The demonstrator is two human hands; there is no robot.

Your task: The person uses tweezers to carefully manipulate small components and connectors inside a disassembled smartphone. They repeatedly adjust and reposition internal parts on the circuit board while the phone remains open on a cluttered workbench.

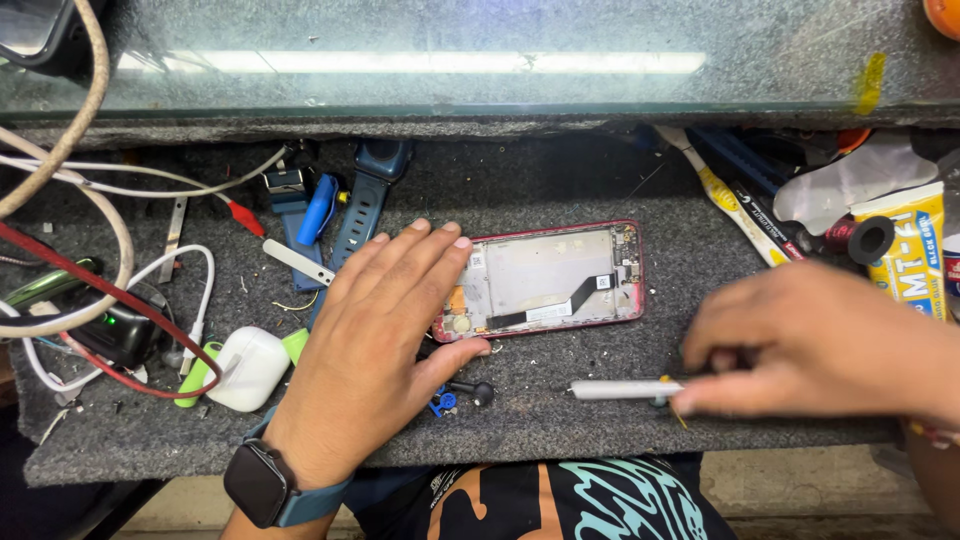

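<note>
An opened phone (550,278) with a red frame lies face down on the grey felt bench (560,420), its inner boards and a black flex cable showing. My left hand (375,340) rests flat on the bench, fingertips touching the phone's left end, with a dark smartwatch on the wrist. My right hand (810,345), blurred, pinches the end of a thin white rod-shaped tool (625,389) lying in front of the phone.
A white charger plug (250,368), cables (120,300), a blue watch strap (365,200) and tweezers (298,262) crowd the left. Markers (745,215), a black tape roll (870,238) and a yellow packet (915,250) lie at right. A glass shelf (480,70) overhangs the back.
</note>
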